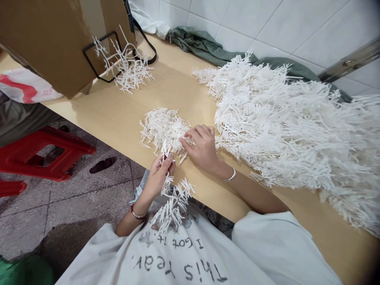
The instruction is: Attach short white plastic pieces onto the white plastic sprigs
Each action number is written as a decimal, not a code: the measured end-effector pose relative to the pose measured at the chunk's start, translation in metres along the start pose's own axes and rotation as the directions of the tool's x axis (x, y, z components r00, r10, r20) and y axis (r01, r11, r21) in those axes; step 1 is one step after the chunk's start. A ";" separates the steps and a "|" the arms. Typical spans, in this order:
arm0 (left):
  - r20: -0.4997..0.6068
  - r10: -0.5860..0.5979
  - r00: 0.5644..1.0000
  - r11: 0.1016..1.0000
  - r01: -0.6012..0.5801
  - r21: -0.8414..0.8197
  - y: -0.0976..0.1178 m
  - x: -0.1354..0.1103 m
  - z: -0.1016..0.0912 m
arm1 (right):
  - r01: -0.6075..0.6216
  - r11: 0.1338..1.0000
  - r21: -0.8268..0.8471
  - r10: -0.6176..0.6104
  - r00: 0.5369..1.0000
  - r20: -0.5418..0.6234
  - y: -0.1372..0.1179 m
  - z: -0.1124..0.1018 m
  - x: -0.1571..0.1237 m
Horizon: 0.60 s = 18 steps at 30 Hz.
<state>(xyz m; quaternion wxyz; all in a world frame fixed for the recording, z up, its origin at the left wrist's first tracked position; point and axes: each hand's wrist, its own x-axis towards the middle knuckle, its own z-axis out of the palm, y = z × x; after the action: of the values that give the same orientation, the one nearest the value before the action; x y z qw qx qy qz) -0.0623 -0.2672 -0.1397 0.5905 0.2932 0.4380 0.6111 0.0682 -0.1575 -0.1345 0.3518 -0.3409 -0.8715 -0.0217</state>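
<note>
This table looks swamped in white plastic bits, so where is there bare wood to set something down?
The table is bare between the cardboard box and the small pile, and in a strip back to the green cloth, between the loose cluster and the big heap. Crowded: the right side under that heap, and by the left hand and right hand.

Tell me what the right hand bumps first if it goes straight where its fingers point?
Probably the small heap of thin white plastic sticks; the right hand already seems to touch its edge with its fingertips.
</note>
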 end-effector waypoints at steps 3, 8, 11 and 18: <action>0.006 0.012 1.000 1.000 -0.012 0.020 -0.001 0.000 -0.001 | -0.045 0.973 0.228 0.054 0.998 -0.031 -0.006 -0.005 0.001; 0.099 0.013 0.995 0.996 -0.022 0.086 -0.002 -0.002 -0.007 | -0.182 0.774 0.606 0.018 0.964 0.266 -0.024 -0.021 0.003; 0.211 -0.009 0.978 0.993 -0.017 0.121 -0.002 -0.005 -0.011 | -0.344 0.654 0.673 -0.017 0.883 0.468 -0.031 -0.025 0.002; 0.338 0.002 0.941 0.979 -0.070 0.190 0.005 -0.010 -0.016 | -0.436 0.535 0.723 -0.037 0.843 0.536 -0.035 -0.023 0.000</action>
<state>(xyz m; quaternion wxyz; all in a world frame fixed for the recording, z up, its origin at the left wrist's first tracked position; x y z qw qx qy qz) -0.0767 -0.2795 -0.1411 0.6131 0.4588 0.3842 0.5158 0.0606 -0.1910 -0.1097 0.2362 -0.2307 -0.7897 0.5171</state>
